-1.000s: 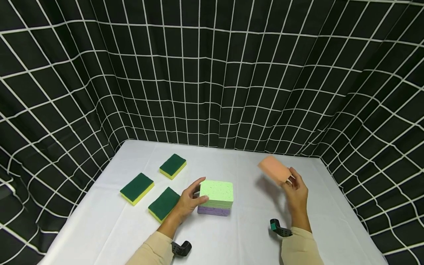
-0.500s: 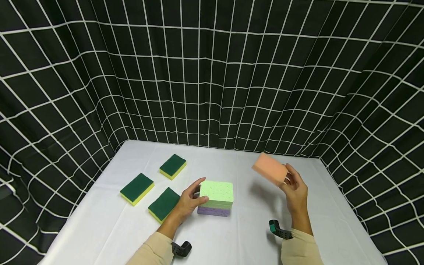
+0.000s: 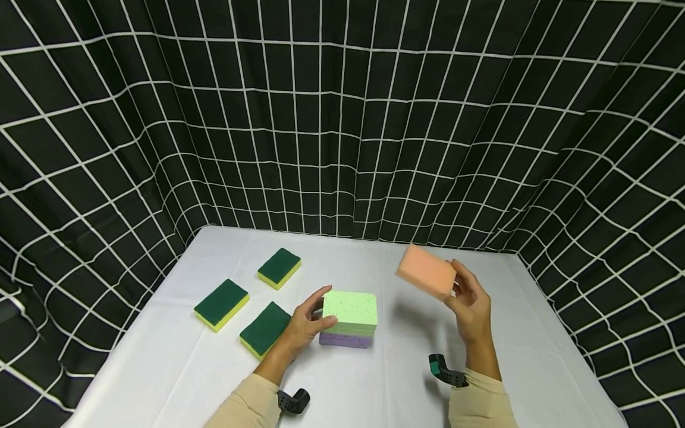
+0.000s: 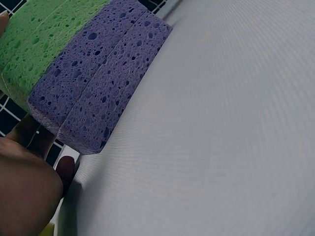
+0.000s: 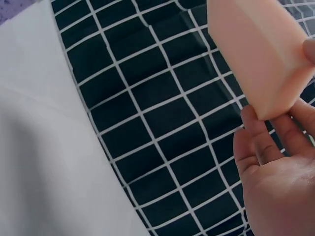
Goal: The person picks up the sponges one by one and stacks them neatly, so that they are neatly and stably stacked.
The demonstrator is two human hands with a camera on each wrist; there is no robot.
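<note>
A peach sponge (image 3: 426, 270) is tilted in the air above the white tablecloth (image 3: 407, 386), its right end pinched between the right hand's (image 3: 471, 310) thumb and fingers. The left hand (image 3: 306, 326) grips the left end of light-green sponges (image 3: 349, 310) stacked on purple sponges (image 3: 345, 340). Farther left lie three green-and-yellow scouring sponges (image 3: 222, 302); a black gridded curtain (image 3: 342, 131) hangs behind.

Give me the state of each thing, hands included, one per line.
Orange sponge: lifted, tilted
Right hand: gripping the orange sponge
Purple sponges: flat, bottom of stack
Light green sponges: flat atop the purple sponges
Left hand: gripping the light green sponges
Three scouring sponges: flat, apart, green side up
White tablecloth: spread, creased
Grid curtain: hanging, rippled
</note>
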